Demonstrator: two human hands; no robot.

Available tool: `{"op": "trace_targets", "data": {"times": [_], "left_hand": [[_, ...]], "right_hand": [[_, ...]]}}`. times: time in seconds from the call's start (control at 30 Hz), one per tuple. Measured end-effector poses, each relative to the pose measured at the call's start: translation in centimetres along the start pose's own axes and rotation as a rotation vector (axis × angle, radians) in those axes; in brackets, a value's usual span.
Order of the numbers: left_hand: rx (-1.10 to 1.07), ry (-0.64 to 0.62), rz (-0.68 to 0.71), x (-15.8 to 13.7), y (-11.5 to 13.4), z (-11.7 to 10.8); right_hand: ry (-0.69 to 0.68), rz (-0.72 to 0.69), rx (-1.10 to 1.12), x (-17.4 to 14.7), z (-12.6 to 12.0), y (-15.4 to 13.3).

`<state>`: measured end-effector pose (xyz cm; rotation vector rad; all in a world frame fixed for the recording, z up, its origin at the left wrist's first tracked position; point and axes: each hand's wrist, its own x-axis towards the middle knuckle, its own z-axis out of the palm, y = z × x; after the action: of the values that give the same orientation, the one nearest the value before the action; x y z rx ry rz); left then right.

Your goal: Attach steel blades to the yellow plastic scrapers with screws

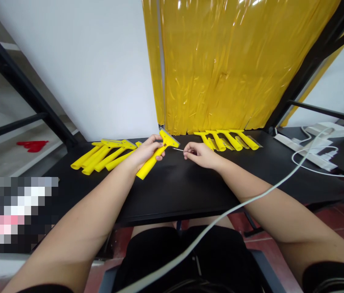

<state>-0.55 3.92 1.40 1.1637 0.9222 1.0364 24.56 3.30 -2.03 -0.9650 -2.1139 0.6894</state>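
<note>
My left hand [149, 151] is closed around a yellow scraper [148, 166], its blade head tilted up and to the right above the black table. In my right hand [199, 154] is a thin screwdriver [178, 149], pinched between the fingers. Its shaft points left toward the scraper's head, with a small gap between them; the handle is mostly hidden in my fingers. Left of my left hand lies a group of several yellow scrapers [107, 156]. Beyond my right hand, several more scrapers [231, 140] with wide metal blades lie in a row by the curtain.
A white power strip [306, 150] with plugs and cables sits on the right of the black table [184, 191]. One pale cable [229, 211] crosses the view in front of my right forearm. Behind the table hang a yellow plastic curtain [220, 73] and a white panel [99, 61].
</note>
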Motion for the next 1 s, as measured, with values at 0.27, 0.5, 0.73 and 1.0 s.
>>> {"op": "trace_targets", "data": {"times": [0.27, 0.5, 0.73, 1.0], "left_hand": [[0.069, -0.224, -0.117, -1.3, -0.9, 2.1], [0.104, -0.258, -0.141, -1.6, -1.1, 2.6], [0.118, -0.285, -0.1, -1.8, -1.2, 3.1], [0.209, -0.254, 0.082, -1.6, -1.6, 3.3]], "right_hand": [[0.241, -0.011, 0.33, 0.5, 0.2, -1.3], [0.235, -0.08, 0.184, 0.4, 0.6, -1.4], [0.238, -0.185, 0.006, 0.4, 0.1, -1.7], [0.192, 0.019, 0.327, 0.8, 1.2, -0.3]]}}
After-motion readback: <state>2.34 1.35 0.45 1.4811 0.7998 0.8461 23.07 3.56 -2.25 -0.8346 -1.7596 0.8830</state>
